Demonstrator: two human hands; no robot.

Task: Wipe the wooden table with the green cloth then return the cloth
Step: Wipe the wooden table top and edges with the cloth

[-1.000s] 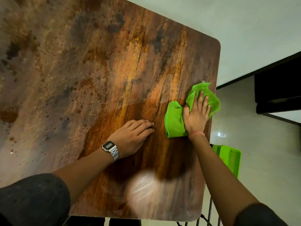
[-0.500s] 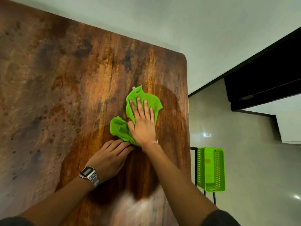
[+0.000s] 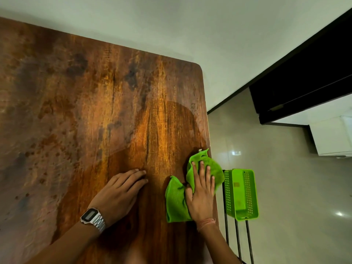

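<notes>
The wooden table (image 3: 95, 111) fills the left and middle of the view, brown with dark blotches. A crumpled green cloth (image 3: 176, 201) lies at the table's right edge, partly hanging over it. My right hand (image 3: 202, 195) presses flat on the cloth with straight fingers spread. My left hand (image 3: 120, 191), with a metal watch on the wrist, rests flat on the bare wood just left of the cloth, not touching it.
A green perforated plastic basket (image 3: 241, 193) sits on a black metal rack right beside the table's right edge, close to the cloth. Pale tiled floor lies beyond, with a dark cabinet (image 3: 304, 82) at the upper right.
My right hand has slid the cloth from the middle of the table to its right edge, and nearer to me. My left hand stayed flat on the wood.
</notes>
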